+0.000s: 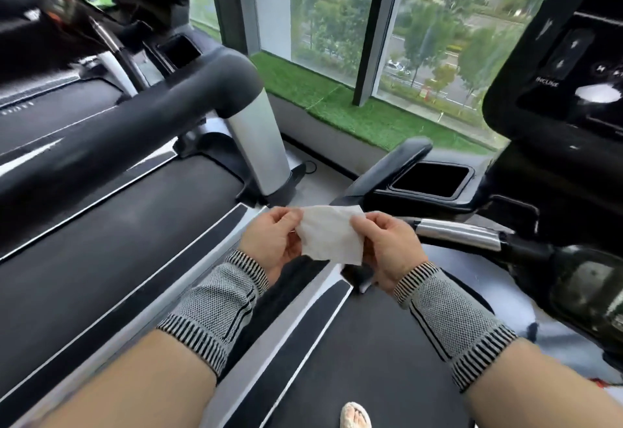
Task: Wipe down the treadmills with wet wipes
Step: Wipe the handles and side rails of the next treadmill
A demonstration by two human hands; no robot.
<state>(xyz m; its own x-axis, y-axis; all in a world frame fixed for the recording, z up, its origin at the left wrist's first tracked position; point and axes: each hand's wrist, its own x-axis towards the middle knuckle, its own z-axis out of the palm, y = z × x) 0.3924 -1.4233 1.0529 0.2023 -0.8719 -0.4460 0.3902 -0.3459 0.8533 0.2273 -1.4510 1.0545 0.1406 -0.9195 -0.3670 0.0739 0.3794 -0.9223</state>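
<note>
A white wet wipe (332, 234) is stretched between both hands in the middle of the view. My left hand (273, 242) pinches its left edge and my right hand (387, 245) pinches its right edge. Both wrists wear grey knitted bands. The hands hover above the gap between two treadmills. The left treadmill's thick black handrail (135, 124) crosses the upper left, over its belt (111, 235). The right treadmill's console (566, 74) and its silver handlebar grip (462, 234) lie just right of my right hand.
A cup-holder recess (431, 176) sits in the right treadmill's console arm. A silver upright post (259, 144) stands ahead. Behind it runs a green turf ledge (337, 104) below large windows. My foot (355, 416) stands on the right treadmill's belt.
</note>
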